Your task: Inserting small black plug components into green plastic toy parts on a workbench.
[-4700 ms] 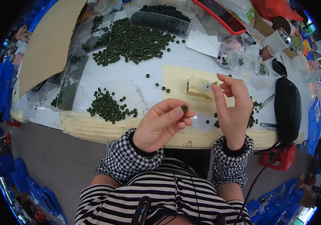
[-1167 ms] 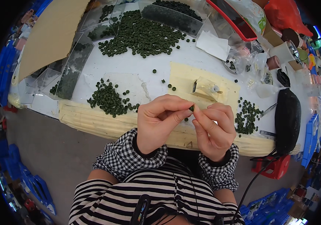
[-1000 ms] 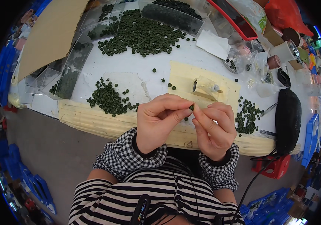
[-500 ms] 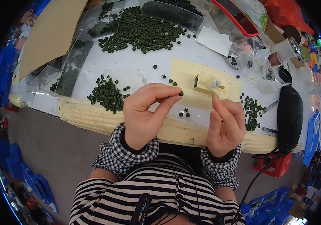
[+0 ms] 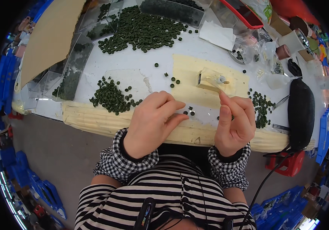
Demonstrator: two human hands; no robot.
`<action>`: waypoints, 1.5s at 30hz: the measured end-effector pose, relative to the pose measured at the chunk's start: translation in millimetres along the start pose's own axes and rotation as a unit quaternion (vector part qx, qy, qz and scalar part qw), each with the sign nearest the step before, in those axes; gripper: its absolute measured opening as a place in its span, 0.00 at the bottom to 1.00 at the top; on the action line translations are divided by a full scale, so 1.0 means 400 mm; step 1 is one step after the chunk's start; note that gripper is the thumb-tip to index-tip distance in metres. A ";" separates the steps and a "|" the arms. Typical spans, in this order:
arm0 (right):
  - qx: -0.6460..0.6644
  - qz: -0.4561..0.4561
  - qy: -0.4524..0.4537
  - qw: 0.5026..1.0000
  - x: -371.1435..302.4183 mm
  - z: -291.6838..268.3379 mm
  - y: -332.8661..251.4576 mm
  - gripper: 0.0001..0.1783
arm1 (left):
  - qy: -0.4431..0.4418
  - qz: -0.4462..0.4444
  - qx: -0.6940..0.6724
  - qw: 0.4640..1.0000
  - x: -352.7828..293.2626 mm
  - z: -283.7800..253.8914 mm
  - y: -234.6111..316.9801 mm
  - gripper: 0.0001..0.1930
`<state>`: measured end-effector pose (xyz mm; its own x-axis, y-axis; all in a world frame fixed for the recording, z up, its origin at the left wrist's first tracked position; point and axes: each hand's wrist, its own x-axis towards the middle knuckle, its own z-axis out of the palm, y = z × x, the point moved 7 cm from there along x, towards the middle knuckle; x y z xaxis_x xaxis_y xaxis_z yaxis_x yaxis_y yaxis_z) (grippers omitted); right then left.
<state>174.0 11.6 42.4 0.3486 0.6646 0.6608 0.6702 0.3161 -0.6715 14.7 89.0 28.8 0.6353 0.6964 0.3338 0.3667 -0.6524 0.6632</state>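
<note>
- A worker's left hand hovers over a white worktable, thumb and forefinger parted, nothing visible between them, just beside a few loose green discs.
- The right hand is raised with its fingers partly curled, near a tape-wrapped block; whether anything sits in its fingertips cannot be told.
- The block rests on a yellow sheet ahead of both hands, apparently placed for easy reach.
- Small disc heaps lie to the left and right, seemingly kept close to each hand.
- A larger pile spreads farther back beside a clear tray, likely leaving elbow room.
- Cream padding lines the near edge, perhaps to cushion forearms.
</note>
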 end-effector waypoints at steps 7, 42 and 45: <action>-0.004 -0.005 0.008 1.000 0.002 -0.006 0.000 0.12 | -0.014 -0.045 -0.049 0.998 -0.010 0.029 -0.010 0.08; -0.072 0.049 -0.051 0.995 0.086 0.003 0.053 0.09 | -0.025 -0.212 -0.687 0.694 -0.009 0.088 -0.070 0.14; -0.073 0.049 -0.058 0.994 0.084 0.002 0.053 0.09 | -0.036 -0.212 -0.704 0.676 -0.010 0.090 -0.069 0.14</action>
<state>199.5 41.0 49.9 0.3445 0.7633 0.5466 0.7284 0.1500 -0.6685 26.6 93.3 -15.0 0.7267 0.6814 -0.0871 -0.4521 0.5698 0.6862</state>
